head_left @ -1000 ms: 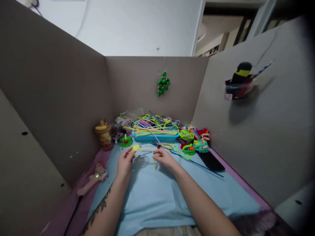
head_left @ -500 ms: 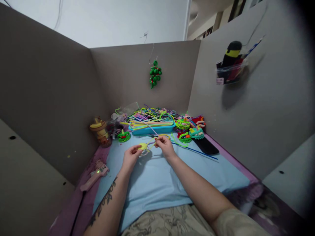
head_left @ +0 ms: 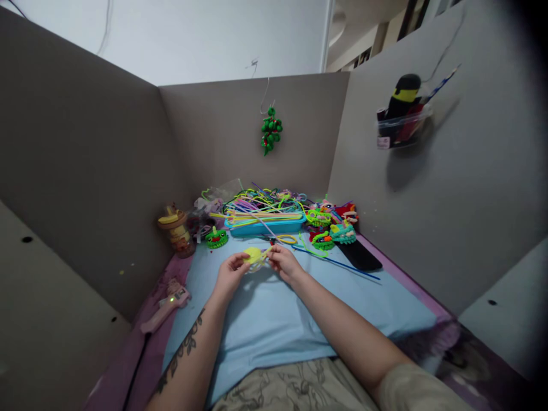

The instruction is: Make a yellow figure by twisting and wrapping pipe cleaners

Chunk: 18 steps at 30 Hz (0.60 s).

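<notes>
A small yellow pipe-cleaner coil (head_left: 254, 254) is held above the light blue cloth (head_left: 274, 319), between both of my hands. My left hand (head_left: 230, 275) pinches its left side with closed fingers. My right hand (head_left: 283, 263) is closed on the coil's loose yellow end at the right. Just behind the hands lies a yellow pipe-cleaner ring (head_left: 287, 239) on the cloth.
A teal tray (head_left: 268, 226) heaped with coloured pipe cleaners stands at the back. Finished green and teal pieces (head_left: 331, 235) lie to its right, a green one (head_left: 216, 238) to its left. A pink glue gun (head_left: 166, 305) lies at left, a tan jar (head_left: 175, 229) behind it. Grey panels wall in the space.
The hands have come closer together and the long yellow strand is now wound into a tighter coil. The camera has tilted down since a second ago.
</notes>
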Tool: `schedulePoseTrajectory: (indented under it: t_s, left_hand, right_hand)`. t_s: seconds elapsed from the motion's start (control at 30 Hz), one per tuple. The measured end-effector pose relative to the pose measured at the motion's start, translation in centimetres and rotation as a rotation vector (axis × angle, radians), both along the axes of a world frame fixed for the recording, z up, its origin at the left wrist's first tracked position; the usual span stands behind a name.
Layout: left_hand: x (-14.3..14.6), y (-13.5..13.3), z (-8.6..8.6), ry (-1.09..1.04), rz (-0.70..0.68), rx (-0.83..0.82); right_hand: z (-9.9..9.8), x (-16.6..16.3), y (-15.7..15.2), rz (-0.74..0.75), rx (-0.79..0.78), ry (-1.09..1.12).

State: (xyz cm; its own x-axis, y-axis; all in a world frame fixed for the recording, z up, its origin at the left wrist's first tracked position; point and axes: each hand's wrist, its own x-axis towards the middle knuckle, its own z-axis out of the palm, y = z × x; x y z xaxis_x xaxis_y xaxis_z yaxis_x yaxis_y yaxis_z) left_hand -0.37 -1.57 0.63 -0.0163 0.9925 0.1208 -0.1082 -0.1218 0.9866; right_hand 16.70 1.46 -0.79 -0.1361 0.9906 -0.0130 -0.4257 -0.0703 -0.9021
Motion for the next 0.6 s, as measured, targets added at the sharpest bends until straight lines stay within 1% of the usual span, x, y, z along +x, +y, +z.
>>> schedulePoseTrajectory:
  t_s: [0.13, 0.23, 0.33, 0.47, 0.5, 0.53, 0.6]
  left_hand:
    - [0.3, -0.3, 0.3, -0.051, -0.025, -0.035]
    - [0.4, -0.4, 0.3, -0.06, -0.04, -0.056]
    - [0.3, -0.4, 0.3, -0.063, -0.031, -0.06]
    - [0.1, -0.1, 0.2, -0.11, 0.03, -0.098]
    - [0.0, -0.1, 0.2, -0.128, 0.048, -0.111]
    - [-0.1, 0.0, 0.2, -0.144, 0.066, -0.122]
    - [-0.2, 0.1, 0.1, -0.168, 0.1, -0.135]
  right_hand:
    - [0.2, 0.0, -0.2, -0.018, -0.003, -0.128]
    - [0.3, -0.2, -0.5, 0.0, 0.108, -0.231]
    - [0.1, -0.5, -0.5, 0.001, 0.225, -0.281]
    - [-0.7, -0.4, -0.3, -0.017, 0.247, -0.38]
    - [-0.8, -0.4, -0.4, -0.064, 0.273, -0.428]
    - [-0.8, -0.4, -0.5, -0.146, 0.323, -0.488]
    - [-0.7, -0.5, -1.1, -0.341, 0.495, -0.635]
